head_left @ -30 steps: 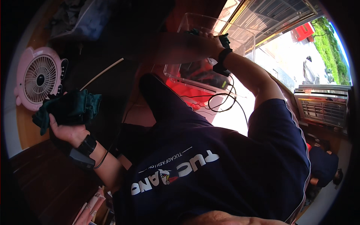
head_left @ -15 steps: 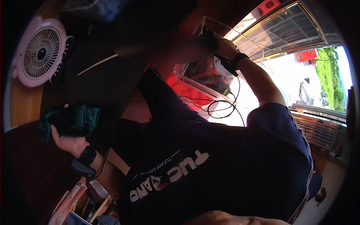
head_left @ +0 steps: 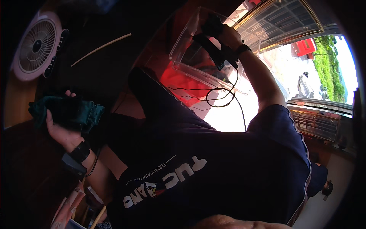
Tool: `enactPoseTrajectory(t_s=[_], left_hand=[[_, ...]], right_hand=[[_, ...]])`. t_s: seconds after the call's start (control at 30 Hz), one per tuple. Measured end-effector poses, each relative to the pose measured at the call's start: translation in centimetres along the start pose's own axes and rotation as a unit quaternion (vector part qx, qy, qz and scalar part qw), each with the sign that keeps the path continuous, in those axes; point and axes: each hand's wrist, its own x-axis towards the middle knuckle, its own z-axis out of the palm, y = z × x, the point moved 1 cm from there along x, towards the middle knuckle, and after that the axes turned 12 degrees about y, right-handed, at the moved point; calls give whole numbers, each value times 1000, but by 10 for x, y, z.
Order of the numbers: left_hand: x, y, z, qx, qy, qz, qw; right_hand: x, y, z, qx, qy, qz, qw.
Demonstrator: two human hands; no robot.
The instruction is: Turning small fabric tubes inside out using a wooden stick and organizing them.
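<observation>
At the left, my left hand (head_left: 63,133) is wrapped round a folded bundle of dark green velvet cloth (head_left: 89,114), its thumb and fingertips at opposite edges. Far off to the right, my right hand (head_left: 230,37) is closed on a black cloth-like piece (head_left: 211,26) over a clear plastic bin (head_left: 182,63). Shadow hides the exact shape of that piece. Dark contents lie inside the bin, too dim to name. A pale thin stick (head_left: 101,49) rests on the dark surface between my hands.
A pink fan (head_left: 37,46) stands at the far left. Black cable (head_left: 225,104) loops below the bin, near a red surface (head_left: 183,84). At lower left are a pink packet (head_left: 70,202) and wooden sticks. Bright daylight comes through an opening at the right.
A dark blurred thing stretching left from my right hand no longer covers the stick, which now shows whole. My left hand keeps the green cloth. The whole view has shifted slightly.
</observation>
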Motion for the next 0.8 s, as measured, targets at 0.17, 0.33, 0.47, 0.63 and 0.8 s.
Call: enactPoseTrajectory(t_s=[0.17, 0.33, 0.47, 0.63, 0.8], left_hand=[[11, -5, -18, -29, -95, -12, 995], [17, 0, -34, -44, -118, -35, 991], [23, 0, -45, -71, -176, -40, 981], [23, -4, -49, -63, -147, -49, 986], [22, -6, -51, -59, -138, -38, 988]], right_hand=[[-21, -21, 22, -100, -1, -32, 994], [-21, -31, 21, -106, -7, -26, 994], [-48, -36, 49, -148, -11, -77, 986], [-35, -18, 70, -54, -142, 25, 988], [-40, -40, 45, -123, -207, -9, 971]])
